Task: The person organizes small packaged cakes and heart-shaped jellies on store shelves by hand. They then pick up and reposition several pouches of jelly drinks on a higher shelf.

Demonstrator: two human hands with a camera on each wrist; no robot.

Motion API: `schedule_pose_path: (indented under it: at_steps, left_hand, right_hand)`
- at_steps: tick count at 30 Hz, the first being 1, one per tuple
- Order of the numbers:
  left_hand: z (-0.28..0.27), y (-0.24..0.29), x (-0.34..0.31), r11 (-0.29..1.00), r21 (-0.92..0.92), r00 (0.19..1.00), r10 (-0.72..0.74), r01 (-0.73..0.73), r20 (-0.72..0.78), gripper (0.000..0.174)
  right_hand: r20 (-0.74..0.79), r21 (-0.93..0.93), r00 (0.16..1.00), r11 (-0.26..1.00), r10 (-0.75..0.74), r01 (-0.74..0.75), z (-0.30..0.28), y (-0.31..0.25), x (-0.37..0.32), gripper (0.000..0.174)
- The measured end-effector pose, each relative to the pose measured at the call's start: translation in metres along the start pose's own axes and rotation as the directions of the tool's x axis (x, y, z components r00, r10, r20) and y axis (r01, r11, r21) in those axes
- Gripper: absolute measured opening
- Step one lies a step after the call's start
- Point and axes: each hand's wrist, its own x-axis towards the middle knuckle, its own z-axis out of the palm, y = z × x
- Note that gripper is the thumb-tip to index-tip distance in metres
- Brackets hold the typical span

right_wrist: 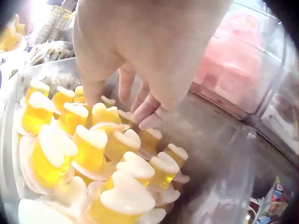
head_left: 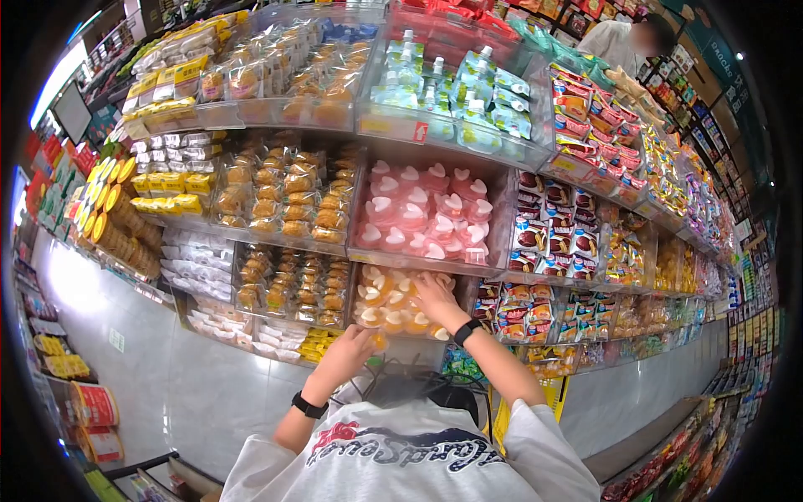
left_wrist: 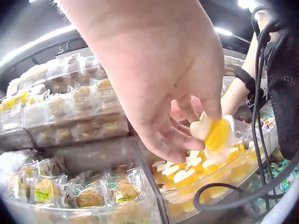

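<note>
Pinched between the thumb and fingers of my left hand [head_left: 350,351] is one yellow jelly cup [left_wrist: 217,135] with a pale top, held over the front edge of the clear bin. My right hand [head_left: 437,301] reaches into the bin of yellow jelly cups [head_left: 386,318]. In the right wrist view, the right hand [right_wrist: 135,60] points its fingers down among the cups at the bin's rear, fingertips at the white heart-shaped tops [right_wrist: 127,193]. Whether it grips a cup cannot be told.
Above is a bin of pink jelly cups [head_left: 427,209]. Wrapped round cakes [head_left: 293,280] fill bins at the left, and red and blue packets [head_left: 527,314] lie at the right. Black cables [left_wrist: 257,93] hang by the left wrist. Another person [head_left: 623,42] stands behind the shelves.
</note>
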Motion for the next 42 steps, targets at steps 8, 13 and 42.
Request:
schedule_pose_path:
  at_steps: [8, 13, 42]
  left_hand:
    - [-0.028, 0.032, -0.028, 0.985, -0.077, 0.985, -0.162, 0.158, -0.053, 0.035]
    - [-0.024, 0.027, -0.036, 0.988, -0.033, 0.981, -0.155, 0.153, -0.116, 0.035]
    - [-0.019, 0.011, -0.046, 0.985, 0.038, 0.986, -0.166, 0.167, -0.033, 0.040]
  right_hand:
    - [0.082, -0.028, 0.993, 0.996, 0.085, -0.083, 0.017, -0.003, 0.027, 0.048]
    - [-0.074, 0.128, 0.993, 0.988, 0.095, -0.084, -0.017, -0.010, 0.007, 0.046]
    - [0.039, 0.492, 0.958, 0.829, 0.282, -0.265, 0.017, 0.065, 0.003, 0.047]
